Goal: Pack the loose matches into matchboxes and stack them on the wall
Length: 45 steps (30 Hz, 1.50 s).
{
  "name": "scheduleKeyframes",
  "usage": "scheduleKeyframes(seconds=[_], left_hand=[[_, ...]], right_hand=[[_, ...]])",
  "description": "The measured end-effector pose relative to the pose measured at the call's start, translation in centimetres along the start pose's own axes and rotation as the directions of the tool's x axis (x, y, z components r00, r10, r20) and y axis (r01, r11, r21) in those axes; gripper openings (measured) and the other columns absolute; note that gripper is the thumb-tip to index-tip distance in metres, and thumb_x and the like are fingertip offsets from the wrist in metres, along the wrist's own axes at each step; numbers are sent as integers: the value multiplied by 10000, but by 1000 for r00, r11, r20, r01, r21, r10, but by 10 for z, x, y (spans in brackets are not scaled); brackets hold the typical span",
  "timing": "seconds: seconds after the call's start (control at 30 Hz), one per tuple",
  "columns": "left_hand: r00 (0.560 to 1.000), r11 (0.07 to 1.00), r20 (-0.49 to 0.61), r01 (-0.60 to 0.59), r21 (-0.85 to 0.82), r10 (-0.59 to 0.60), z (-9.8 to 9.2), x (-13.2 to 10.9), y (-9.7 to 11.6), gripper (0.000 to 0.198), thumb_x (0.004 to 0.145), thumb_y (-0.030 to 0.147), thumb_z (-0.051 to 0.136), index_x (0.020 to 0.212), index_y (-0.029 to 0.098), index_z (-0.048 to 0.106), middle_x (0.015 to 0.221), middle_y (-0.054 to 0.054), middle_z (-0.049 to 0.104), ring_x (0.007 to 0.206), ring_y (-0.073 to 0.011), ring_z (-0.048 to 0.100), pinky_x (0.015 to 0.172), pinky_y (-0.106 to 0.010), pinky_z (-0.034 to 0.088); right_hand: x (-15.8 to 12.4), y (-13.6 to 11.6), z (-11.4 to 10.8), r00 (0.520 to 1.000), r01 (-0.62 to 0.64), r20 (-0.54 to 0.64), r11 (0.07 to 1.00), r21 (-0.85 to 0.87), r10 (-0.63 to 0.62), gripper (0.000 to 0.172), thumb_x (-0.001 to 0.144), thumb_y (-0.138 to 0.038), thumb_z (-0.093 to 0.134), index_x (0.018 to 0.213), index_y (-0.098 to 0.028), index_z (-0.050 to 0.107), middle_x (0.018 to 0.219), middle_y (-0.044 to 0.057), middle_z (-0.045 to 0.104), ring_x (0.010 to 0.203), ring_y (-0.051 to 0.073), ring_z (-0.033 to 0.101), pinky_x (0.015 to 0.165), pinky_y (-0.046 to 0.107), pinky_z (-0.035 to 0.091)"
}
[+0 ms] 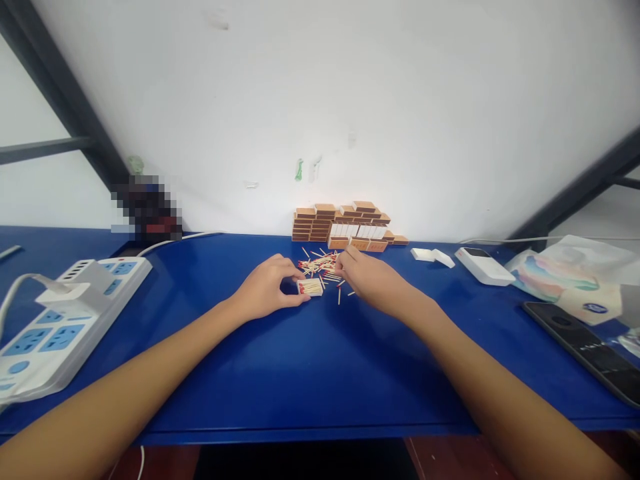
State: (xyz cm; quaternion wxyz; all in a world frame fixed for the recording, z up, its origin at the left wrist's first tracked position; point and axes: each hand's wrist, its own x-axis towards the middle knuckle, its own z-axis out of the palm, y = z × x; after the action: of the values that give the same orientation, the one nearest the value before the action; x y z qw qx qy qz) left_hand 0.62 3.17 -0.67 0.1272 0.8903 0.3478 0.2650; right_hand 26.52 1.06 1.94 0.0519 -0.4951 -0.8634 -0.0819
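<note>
My left hand (267, 288) rests on the blue table (310, 373), its fingers closed round a small open matchbox tray (310, 287) filled with red-tipped matches. My right hand (367, 277) reaches into a loose pile of matches (320, 265) just behind the tray, its fingertips pinched together on what looks like a match. A stack of brown matchboxes (345, 227) stands against the white wall beyond the pile.
A white and blue power strip (60, 320) with a plugged-in adapter lies at the left. Two white tray pieces (433, 256), a white device (484, 265), a tissue pack (570, 277) and a dark phone (585, 347) lie at the right.
</note>
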Motion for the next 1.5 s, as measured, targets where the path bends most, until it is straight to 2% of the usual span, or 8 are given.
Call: scheduleKeyframes(seconds=[0.17, 0.43, 0.57, 0.7, 0.83, 1.07, 1.3, 1.5], left_hand=[[1000, 1000, -6, -6, 0, 6, 3, 0, -1, 330, 813, 446, 836, 1049, 225, 771, 983, -50, 731, 937, -239, 617, 842, -389, 513], [998, 998, 13, -62, -34, 62, 6, -1, 2, 267, 830, 417, 819, 997, 217, 760, 936, -45, 729, 922, -237, 608, 829, -381, 506], [998, 998, 15, -62, -31, 63, 5, -1, 1, 271, 840, 421, 810, 1013, 218, 758, 950, -45, 727, 921, -232, 612, 838, -382, 506], [999, 999, 13, -44, -27, 44, 5, -2, -1, 328, 828, 439, 827, 1061, 218, 760, 989, -45, 732, 952, -232, 621, 871, -390, 510], [999, 999, 14, -35, -34, 35, 6, -2, -2, 335, 824, 446, 832, 1069, 227, 768, 991, -41, 733, 957, -231, 620, 871, -389, 512], [999, 999, 12, -35, -33, 36, 5, -1, -1, 317, 815, 425, 840, 1043, 215, 773, 974, -39, 733, 937, -226, 612, 852, -380, 508], [998, 998, 14, -54, -33, 55, 6, -2, 0, 315, 834, 438, 822, 1050, 218, 762, 980, -35, 734, 941, -223, 615, 860, -374, 502], [997, 996, 1, -83, -42, 84, 5, -1, 3, 268, 846, 425, 812, 999, 214, 751, 941, -24, 722, 908, -209, 598, 829, -353, 489]], right_hand=[[-5, -11, -2, 998, 62, -9, 998, -33, -62, 242, 1085, -211, 375, 1086, -126, 601, 1086, 159, 620, 816, 230, 626, 674, 332, 444], [4, -57, -3, 987, 107, 143, 973, -202, -79, 302, 1036, -80, 362, 1197, -92, 616, 1169, 221, 640, 1028, 298, 647, 679, 334, 502], [4, -47, 1, 988, 142, 81, 982, -123, -132, 243, 1071, -169, 407, 1191, -101, 607, 1160, 188, 629, 1015, 278, 635, 725, 334, 490], [0, -19, -1, 997, 74, -1, 996, 41, -74, 219, 1088, -239, 428, 1095, -142, 624, 1133, 135, 615, 868, 209, 613, 718, 317, 447], [-3, -3, -5, 998, 54, 31, 972, 228, -63, 146, 1057, -273, 524, 1013, -179, 628, 1085, 89, 634, 838, 184, 594, 730, 302, 416], [-5, -6, -5, 979, 105, 123, 914, 392, -165, 150, 1017, -208, 574, 875, -189, 620, 951, 56, 691, 816, 180, 584, 723, 301, 395], [-3, -13, -3, 989, 143, -33, 902, 407, -142, 124, 1030, -244, 592, 936, -192, 654, 1001, 60, 682, 862, 184, 594, 737, 300, 405], [2, -26, 13, 974, 222, -146, 878, 423, -176, 82, 1019, -191, 593, 965, -191, 655, 1027, 69, 666, 947, 199, 621, 822, 319, 459]])
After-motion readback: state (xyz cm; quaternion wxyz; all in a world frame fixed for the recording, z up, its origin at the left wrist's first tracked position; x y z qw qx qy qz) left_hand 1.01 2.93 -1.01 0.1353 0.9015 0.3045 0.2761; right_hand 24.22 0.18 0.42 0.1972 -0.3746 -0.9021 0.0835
